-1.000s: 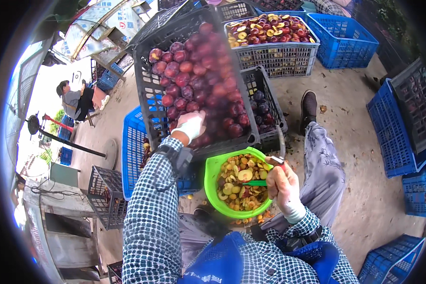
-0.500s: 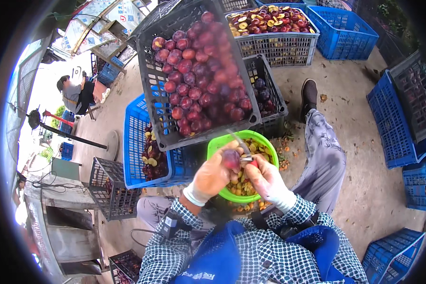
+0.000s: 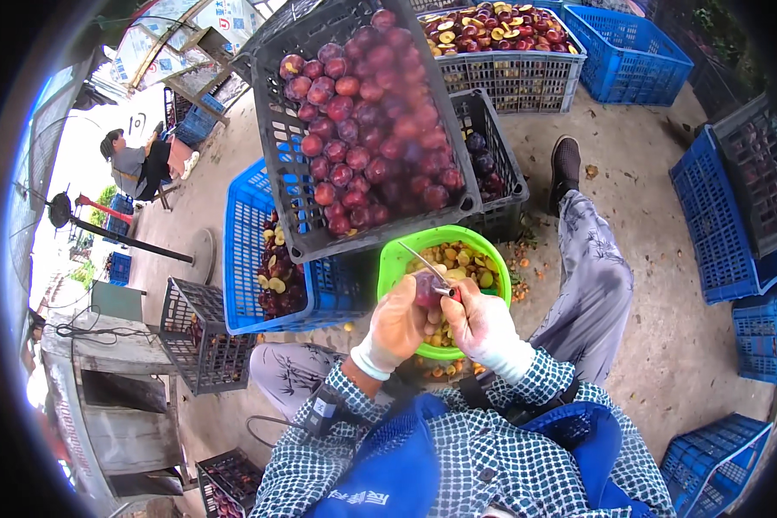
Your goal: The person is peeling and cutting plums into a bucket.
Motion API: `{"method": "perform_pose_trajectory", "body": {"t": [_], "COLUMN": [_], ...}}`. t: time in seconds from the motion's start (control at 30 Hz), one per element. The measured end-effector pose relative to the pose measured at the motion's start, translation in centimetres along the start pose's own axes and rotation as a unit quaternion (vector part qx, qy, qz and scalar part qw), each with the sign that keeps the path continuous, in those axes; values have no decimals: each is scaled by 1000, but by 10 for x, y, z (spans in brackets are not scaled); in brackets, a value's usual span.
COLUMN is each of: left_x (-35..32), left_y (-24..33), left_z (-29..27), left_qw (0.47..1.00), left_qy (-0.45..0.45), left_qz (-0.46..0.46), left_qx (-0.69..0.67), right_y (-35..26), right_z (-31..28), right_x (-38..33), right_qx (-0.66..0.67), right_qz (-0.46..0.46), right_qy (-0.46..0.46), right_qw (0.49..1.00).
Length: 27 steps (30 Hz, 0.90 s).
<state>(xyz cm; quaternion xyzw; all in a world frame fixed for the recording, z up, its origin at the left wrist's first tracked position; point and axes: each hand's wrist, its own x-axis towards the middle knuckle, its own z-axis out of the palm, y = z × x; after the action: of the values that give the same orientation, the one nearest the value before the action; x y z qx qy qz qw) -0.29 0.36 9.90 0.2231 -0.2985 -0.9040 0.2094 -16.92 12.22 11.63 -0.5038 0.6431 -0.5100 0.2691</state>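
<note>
My left hand [image 3: 394, 326], in a pale glove, grips a dark red plum [image 3: 427, 289] between its fingers. My right hand [image 3: 485, 326], gloved in white, is closed around the short red handle of a small knife [image 3: 424, 261]. Its thin blade lies over the far side of the plum and points away to the left. Both hands meet above a bright green tub [image 3: 387, 264] with yellowish plum pieces [image 3: 462, 259] inside. Just beyond the hands, a tilted black crate [image 3: 272, 164] is full of whole plums [image 3: 345, 129].
Left of the tub stands a blue crate [image 3: 242, 259] holding cut plums. Another black crate [image 3: 502, 207] sits under the tilted one. At the back, a grey crate [image 3: 527, 86] is heaped with halved plums. Blue crates [image 3: 708, 216] line the right side. A person [image 3: 129, 164] sits far left.
The knife blade has swung leftward across the plum. Both hands stay over the tub and have shifted only slightly, with the plum still in the left one.
</note>
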Motion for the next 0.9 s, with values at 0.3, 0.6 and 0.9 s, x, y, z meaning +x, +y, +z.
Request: {"method": "perform_pose_trajectory", "body": {"t": [0.3,0.6,0.9], "left_x": [3,22,15], "left_y": [14,27,36], "left_z": [7,-13,-12], "left_qw": [977,990,982], "left_qy": [-3,-19,-20], "left_qz": [31,100,92], "left_qx": [209,97,162], "right_y": [28,30,17], "right_z": [14,-3,10], "right_x": [-2,3,-4], "right_qx": [58,206,-69], "right_qz": [43,99,16], "right_qy": [1,-34,-8], "right_qw": [997,973,997]}}
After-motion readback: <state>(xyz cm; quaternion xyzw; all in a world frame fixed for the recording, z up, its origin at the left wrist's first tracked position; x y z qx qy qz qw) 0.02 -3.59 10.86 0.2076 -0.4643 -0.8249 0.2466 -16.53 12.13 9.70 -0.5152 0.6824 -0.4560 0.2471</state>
